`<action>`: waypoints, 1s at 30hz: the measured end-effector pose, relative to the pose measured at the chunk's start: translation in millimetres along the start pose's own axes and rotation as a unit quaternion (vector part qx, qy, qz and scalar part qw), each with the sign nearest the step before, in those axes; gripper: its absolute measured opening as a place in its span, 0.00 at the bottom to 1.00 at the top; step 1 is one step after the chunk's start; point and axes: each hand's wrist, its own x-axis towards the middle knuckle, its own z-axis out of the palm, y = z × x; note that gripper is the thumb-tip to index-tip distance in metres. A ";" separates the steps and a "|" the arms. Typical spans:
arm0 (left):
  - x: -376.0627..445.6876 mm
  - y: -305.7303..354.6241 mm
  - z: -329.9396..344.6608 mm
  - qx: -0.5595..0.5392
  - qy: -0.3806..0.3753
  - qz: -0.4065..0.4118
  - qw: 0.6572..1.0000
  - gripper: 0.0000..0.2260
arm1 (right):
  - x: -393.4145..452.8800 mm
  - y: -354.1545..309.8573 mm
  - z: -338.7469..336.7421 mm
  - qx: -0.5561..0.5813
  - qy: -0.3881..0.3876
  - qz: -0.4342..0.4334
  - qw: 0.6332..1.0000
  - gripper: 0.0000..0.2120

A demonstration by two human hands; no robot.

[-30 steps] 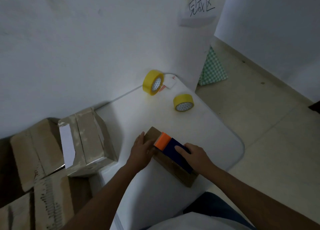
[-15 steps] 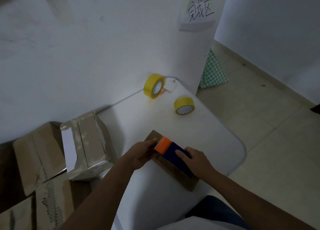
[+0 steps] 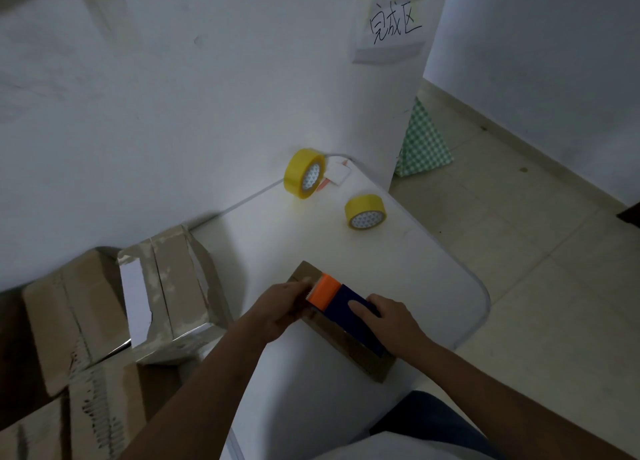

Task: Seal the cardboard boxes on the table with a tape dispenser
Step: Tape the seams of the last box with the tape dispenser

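White walls close round a white table (image 3: 398,262) pushed into the corner, with a handwritten sign (image 3: 391,27) taped up high. Only the head view is on offer.

Near the table's front edge lies a small, flat box (image 3: 349,349), set at a slant. On top of it rides the dispenser (image 3: 343,304), orange nose pointing to the far end, blue body toward the person. The right hand (image 3: 391,324) wraps round the blue body from behind, forefinger laid along its top. The left hand (image 3: 280,310) grips the box's left side just beside the orange nose, its fingers curled over the edge.

Two yellow rolls sit at the table's far end: one roll (image 3: 304,173) on edge against the wall, a second roll (image 3: 365,212) near the right edge. Worn cartons (image 3: 166,293) are heaped off the left edge.

The step looks like laying tape along the top seam. To do it well, I'd say keep the nose pressed flat, travel straight down the seam, and let the left hand pin the box so it cannot skate.
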 end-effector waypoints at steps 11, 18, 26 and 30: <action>-5.0 3.2 1.5 0.097 0.010 0.079 0.992 0.08 | -2.1 -13.0 -5.0 -0.060 0.014 -0.014 0.998 0.25; 10.8 18.5 -20.0 0.050 0.130 0.124 0.982 0.05 | -5.9 -5.8 -26.1 -0.096 0.016 -0.005 0.995 0.25; 31.4 18.5 -28.9 0.080 0.163 0.122 0.976 0.05 | 8.1 -7.8 -10.9 -0.169 0.032 0.014 0.985 0.27; 39.0 15.9 -33.6 0.100 0.177 0.128 0.971 0.06 | 17.4 -8.1 -1.4 -0.166 0.036 0.033 0.985 0.26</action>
